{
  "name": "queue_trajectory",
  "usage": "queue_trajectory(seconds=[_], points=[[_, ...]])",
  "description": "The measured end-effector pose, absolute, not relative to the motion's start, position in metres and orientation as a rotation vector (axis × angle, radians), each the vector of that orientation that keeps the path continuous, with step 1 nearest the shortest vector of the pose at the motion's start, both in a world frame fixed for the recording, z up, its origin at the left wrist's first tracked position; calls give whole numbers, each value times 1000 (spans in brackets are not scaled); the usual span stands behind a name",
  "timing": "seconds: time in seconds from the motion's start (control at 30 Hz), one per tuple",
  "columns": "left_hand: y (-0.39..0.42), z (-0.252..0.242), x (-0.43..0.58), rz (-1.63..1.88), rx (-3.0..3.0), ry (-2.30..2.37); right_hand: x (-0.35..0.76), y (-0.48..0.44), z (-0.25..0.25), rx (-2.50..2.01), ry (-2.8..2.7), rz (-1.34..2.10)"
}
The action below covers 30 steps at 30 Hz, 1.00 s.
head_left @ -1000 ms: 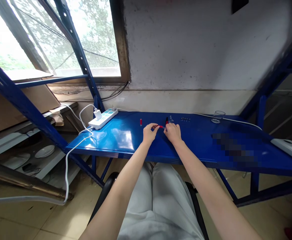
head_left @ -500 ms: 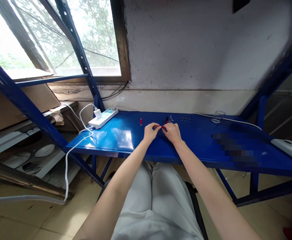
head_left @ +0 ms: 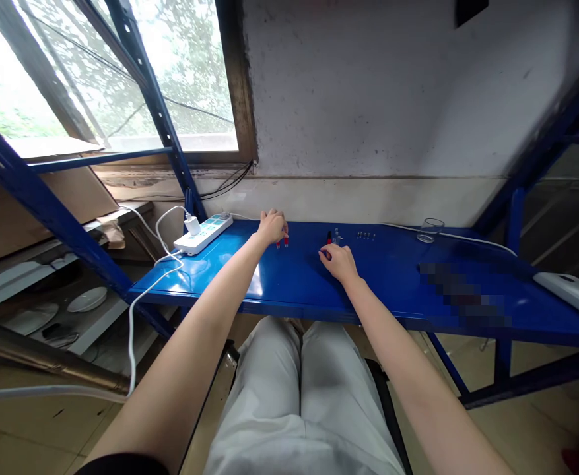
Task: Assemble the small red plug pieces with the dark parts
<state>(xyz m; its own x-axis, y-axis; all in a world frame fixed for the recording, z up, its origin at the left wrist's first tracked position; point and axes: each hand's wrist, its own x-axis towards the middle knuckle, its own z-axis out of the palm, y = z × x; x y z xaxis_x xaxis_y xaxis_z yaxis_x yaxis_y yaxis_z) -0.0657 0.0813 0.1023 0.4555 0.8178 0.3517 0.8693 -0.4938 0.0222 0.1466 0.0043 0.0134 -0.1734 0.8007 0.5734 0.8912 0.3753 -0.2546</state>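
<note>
Near the back edge of the blue table, my left hand is closed around the top of a small red piece with a pale lower end. A similar small red piece stands just left of it, partly under the fingers. My right hand rests over the middle of the table with thumb and fingertips pinched together; whatever may be between them is hidden. Just behind it sit a small black-and-red item and a few small clear pieces.
Several tiny pale pieces lie in a row right of centre. Farther right stands a clear glass, beside a white cable. A white power strip with a plug occupies the left end. At the right end is a white object.
My left hand has moved left and away from me, parting from my right hand. A second red piece is now beside the first. My right hand has barely moved.
</note>
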Motion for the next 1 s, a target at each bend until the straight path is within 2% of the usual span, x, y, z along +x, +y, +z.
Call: queue_trajectory(seconds=[1.0], points=[[88,86,-61,-464,-2528,-1572,148,1,17,-1480,-1982,-166]])
